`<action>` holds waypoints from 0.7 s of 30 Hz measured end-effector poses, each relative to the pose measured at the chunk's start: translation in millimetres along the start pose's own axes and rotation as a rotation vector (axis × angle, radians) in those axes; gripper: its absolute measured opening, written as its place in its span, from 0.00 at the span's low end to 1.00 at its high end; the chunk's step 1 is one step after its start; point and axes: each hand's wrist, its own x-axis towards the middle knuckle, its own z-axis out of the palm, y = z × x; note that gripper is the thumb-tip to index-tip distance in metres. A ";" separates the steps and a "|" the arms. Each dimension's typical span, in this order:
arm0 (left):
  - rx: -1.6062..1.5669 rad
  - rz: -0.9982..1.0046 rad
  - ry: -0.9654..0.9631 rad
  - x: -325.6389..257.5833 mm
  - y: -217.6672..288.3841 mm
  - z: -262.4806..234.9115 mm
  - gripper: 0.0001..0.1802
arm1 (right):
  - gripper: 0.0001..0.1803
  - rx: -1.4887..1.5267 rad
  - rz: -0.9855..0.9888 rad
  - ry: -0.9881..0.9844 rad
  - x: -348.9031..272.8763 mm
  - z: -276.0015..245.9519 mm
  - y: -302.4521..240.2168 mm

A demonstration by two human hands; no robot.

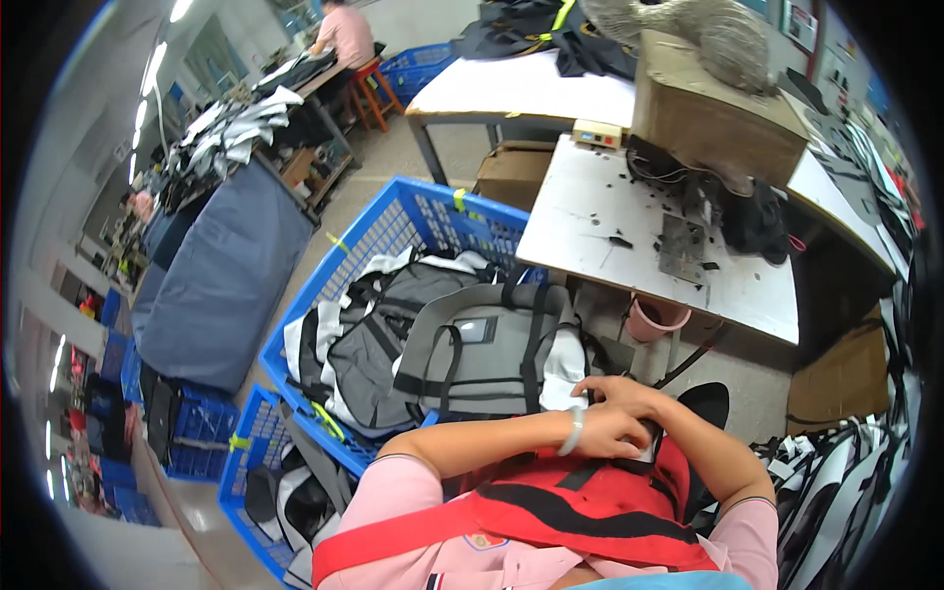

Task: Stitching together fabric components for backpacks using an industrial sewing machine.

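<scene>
A grey bag panel (497, 349) with black straps and a small clear window lies on top of a heap of similar grey, black and white pieces. Its white edge (563, 369) reaches toward me. My right hand (621, 395) has bent fingers at this white edge, pinching or touching it. Just below it, my left hand (612, 433) crosses over, fingers curled down at a small black-and-white piece (649, 444) against my red apron (590, 501). What the left fingers grip is mostly hidden.
A large blue crate (369, 221) holds the heap; a second blue crate (236, 492) stands nearer. Ahead is a white sewing table (580, 211) with black scraps and a cardboard box (718, 118). Under it stands a pink bin (657, 320). Fabric stacks (826, 492) lie right. Another person (344, 37) sits far off.
</scene>
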 end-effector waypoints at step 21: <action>1.067 -0.189 -0.723 -36.0 -9.2 -43.2 0.14 | 0.22 -0.311 -0.163 0.277 -55.1 28.0 24.3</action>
